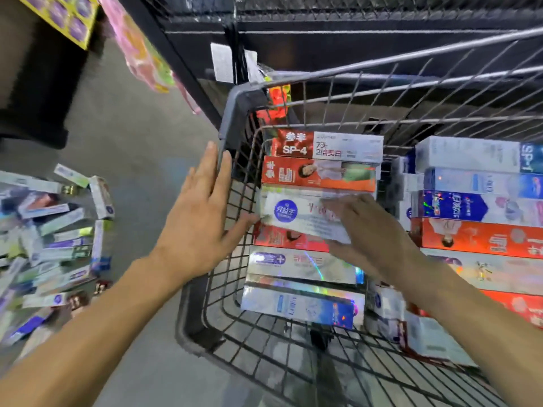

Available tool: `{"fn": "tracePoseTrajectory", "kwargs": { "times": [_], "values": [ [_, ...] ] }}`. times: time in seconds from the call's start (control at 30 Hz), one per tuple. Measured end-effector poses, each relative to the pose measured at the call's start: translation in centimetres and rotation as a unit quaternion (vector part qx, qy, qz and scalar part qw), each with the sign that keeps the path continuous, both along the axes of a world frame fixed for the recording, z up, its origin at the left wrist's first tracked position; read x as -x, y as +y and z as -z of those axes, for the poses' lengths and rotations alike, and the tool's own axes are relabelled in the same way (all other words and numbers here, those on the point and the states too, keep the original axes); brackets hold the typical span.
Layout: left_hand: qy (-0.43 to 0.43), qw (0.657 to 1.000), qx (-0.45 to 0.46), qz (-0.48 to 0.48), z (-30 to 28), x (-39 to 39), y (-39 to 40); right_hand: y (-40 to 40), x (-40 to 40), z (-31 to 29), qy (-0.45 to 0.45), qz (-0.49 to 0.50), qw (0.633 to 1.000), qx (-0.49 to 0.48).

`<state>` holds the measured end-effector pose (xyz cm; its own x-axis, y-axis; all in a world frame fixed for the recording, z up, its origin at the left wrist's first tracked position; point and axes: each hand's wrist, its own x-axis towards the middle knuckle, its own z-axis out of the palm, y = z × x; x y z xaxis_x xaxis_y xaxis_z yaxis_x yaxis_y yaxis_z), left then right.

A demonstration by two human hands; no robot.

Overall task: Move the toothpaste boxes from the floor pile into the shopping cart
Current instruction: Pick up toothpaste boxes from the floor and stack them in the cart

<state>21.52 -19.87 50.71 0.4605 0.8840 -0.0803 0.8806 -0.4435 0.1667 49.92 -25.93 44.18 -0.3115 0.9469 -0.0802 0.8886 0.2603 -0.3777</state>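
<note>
Two hands: the left hand (197,218) is spread flat with straight fingers against the outside of the shopping cart (232,118) wall, gripping nothing; the right hand (361,230) is inside the basket, fingers lying on the white box (296,217); whether they curl round its far edge I cannot tell, since that part is blurred
Box in hand: the white box with the blue round mark lies tilted across the near stack (311,177), directly under the right hand and just past the left thumb, not squared with the boxes beneath it
Second stack: the far stack (470,201) stands to the right of the right hand, close beside the near one
Floor pile: the floor pile (50,239) lies loose to the left of the left forearm, many boxes left to move
Risk, slip: left askew, the white box may slide off its glossy neighbours into the gap at the cart wall; cause is the tilt and the slick cartons
Risk, topple: a sideways push from the right hand may shear the near stack; cause is loose unbound layers
Risk, roll: a hard lean by the left hand may shift the cart; cause is its wheels
Risk, pinch: the left thumb sits at the wire mesh beside the box end
</note>
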Motion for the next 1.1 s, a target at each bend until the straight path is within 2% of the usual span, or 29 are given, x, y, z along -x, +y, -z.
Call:
{"fn": "tracePoseTrajectory", "kwargs": {
  "times": [0.17, 0.3, 0.37, 0.53, 0.77, 0.97, 1.03, 1.1],
  "values": [
    [-0.015, 1.000, -0.017, -0.019, 0.9, -0.4, -0.1, 3.2, 1.7, 2.0, -0.040, 0.001, 0.998, -0.038],
    [-0.017, 1.000, -0.015, -0.020, 0.9, -0.4, 0.0, 2.9, 2.2, 2.3, -0.117, 0.038, 0.989, -0.087],
    [-0.016, 1.000, -0.016, -0.019, 1.0, -0.4, 0.0, 3.0, 2.1, 2.6, -0.131, 0.034, 0.988, -0.075],
    [0.003, 0.999, -0.020, -0.029, 1.0, -0.4, 0.0, 3.3, 1.8, 3.2, -0.108, 0.024, 0.994, 0.006],
    [-0.011, 0.999, -0.003, -0.045, 0.5, -0.5, 0.0, 3.6, 2.2, 2.4, -0.083, 0.037, 0.996, 0.024],
    [-0.082, 0.991, -0.022, -0.101, 0.0, 0.2, -0.1, 3.8, 5.5, -3.5, 0.013, -0.013, 0.995, -0.100],
    [-0.111, 0.985, -0.028, -0.129, -0.1, 1.6, -0.5, 4.4, 7.8, -6.4, 0.023, -0.042, 0.989, -0.137],
    [-0.105, 0.982, -0.017, -0.156, 0.1, 5.2, -1.4, 5.4, 11.3, -9.0, 0.016, -0.074, 0.986, -0.148]
  ]
}}
